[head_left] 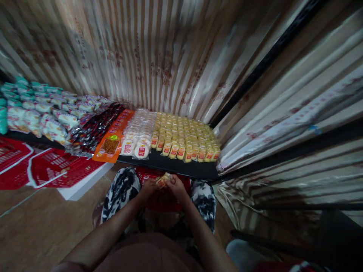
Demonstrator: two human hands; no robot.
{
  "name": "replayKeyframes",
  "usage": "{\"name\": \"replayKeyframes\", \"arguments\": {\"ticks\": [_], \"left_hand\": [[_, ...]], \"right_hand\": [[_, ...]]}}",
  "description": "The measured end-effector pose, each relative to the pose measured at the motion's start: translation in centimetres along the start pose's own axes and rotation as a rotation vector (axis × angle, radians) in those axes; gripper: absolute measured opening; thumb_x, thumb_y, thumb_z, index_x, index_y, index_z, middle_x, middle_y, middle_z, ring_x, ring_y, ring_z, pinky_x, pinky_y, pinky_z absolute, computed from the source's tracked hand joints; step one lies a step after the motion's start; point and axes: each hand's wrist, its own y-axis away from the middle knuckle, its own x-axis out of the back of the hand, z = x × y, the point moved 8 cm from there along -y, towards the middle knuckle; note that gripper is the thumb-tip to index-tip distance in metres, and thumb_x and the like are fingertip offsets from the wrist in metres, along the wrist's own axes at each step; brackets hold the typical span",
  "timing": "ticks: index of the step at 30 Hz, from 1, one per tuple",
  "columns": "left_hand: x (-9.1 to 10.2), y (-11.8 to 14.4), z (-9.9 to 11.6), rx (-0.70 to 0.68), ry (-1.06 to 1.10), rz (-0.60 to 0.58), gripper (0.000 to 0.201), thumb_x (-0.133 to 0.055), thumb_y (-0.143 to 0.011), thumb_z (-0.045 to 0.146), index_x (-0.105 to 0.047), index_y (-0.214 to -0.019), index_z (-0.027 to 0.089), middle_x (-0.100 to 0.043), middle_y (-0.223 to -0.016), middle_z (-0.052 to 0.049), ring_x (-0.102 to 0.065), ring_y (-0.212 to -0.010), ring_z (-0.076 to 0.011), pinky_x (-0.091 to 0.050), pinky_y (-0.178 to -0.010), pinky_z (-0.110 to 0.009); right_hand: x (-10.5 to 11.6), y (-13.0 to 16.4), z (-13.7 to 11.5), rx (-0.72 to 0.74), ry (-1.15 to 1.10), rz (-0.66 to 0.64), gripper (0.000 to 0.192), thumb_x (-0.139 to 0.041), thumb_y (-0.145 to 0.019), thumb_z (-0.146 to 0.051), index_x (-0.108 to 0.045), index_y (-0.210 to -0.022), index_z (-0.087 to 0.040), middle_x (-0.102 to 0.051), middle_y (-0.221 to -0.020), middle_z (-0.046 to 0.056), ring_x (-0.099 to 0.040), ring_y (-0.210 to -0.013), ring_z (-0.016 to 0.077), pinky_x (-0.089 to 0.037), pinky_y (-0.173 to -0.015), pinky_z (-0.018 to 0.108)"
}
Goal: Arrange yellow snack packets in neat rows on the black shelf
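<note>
Both hands on yellow pkt — shelf just above.

Packets are crowding the shelf right up to its front edge. Striped sheeting is closing off the right side. Bare floor is lying open at left.

striped, shiny sheeting covers the walls (creased, with faded reddish print); a dark low desk stands before it, above a brown floor.

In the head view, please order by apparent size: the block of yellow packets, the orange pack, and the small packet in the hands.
1. Block of yellow packets
2. Orange pack
3. Small packet, although nearest the camera
</note>
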Motion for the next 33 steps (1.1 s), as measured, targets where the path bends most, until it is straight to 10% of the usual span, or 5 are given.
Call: {"name": "replayKeyframes", "arguments": {"ticks": [7, 16, 25, 33], "left_hand": [[1.1, 1.4, 6.5, -0.395, -0.636, 0.217, 0.028, -0.06, -0.072, 0.03, -0.061, -0.098, 0.019, -0.061, -0.091, -0.004, -0.057, -0.084, -0.0175, -0.044, -0.078, -0.03], [2.4, -1.1, 11.7, -0.498, -0.547, 0.37, 0.028, -0.056, -0.075, 0.026, -0.058, -0.1, 0.014, -0.058, -0.092, -0.005, -0.051, -0.06, -0.0102, -0.046, -0.065, -0.027], [3.3, -4.0, 14.0, -0.533, -0.566, 0.611, 0.02, -0.056, -0.077, 0.026, -0.057, -0.094, 0.015, -0.059, -0.088, -0.006, -0.055, -0.068, -0.0151, -0.046, -0.07, -0.031], [1.3, -5.6, 15.1, -0.623, -0.681, 0.574, 0.028, -0.051, -0.081, 0.023, -0.052, -0.107, 0.013, -0.059, -0.092, -0.009, -0.058, -0.088, -0.0212, -0.046, -0.081, -0.035]], "right_hand": [[-0.1, -0.7, -5.0, 0.169, 0.31, -0.002, 0.021, -0.058, -0.071, -0.037, -0.056, -0.085, -0.022, -0.064, -0.069, -0.003, -0.059, -0.061, 0.0132, -0.046, -0.057, 0.023], [-2.2, -3.7, -10.7, 0.318, 0.448, 0.035, 0.024, -0.058, -0.074, -0.034, -0.06, -0.095, -0.023, -0.065, -0.075, -0.002, -0.058, -0.06, 0.0122, -0.047, -0.06, 0.023], [-1.0, -5.0, -9.3, 0.439, 0.396, 0.246, 0.034, -0.042, -0.084, -0.033, -0.058, -0.109, -0.016, -0.066, -0.093, 0.009, -0.061, -0.072, 0.014, -0.051, -0.065, 0.025], [-0.1, -6.2, -8.1, 0.495, 0.426, 0.251, 0.04, -0.038, -0.085, -0.03, -0.055, -0.117, -0.013, -0.066, -0.096, 0.011, -0.064, -0.08, 0.0168, -0.052, -0.076, 0.028]]}}
